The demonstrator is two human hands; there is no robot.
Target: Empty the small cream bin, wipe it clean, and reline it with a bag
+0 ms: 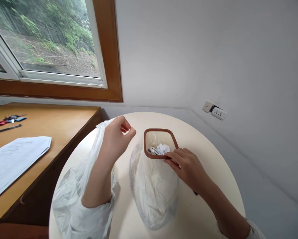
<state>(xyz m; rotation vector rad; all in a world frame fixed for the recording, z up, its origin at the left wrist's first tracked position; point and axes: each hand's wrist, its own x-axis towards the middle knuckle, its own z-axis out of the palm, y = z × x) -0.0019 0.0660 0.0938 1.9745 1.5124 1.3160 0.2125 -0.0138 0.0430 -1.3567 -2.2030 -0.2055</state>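
A small wastebasket [146, 141] with a brown rim stands on the round table, with crumpled white paper [161, 149] inside it. Translucent plastic bag [156, 192] film drapes over its near side. My right hand [185, 164] grips the rim at the near right corner, thumb below and fingers on top. To the left of the basket, my left hand [116, 137] is raised, fingers curled and the thumb near the index finger. Whatever it may hold is hidden. A second white plastic bag [71, 186] lies around and behind my left forearm, rising to the back of that hand.
The round cream table [206, 146] meets the wall at the back. At left, a wooden desk [64, 119] carries paper sheets [17, 159], a pen [6, 129] and keys [11, 118]. A power socket [219, 113] is on the right wall. A small dark object [195, 193] lies by my right forearm.
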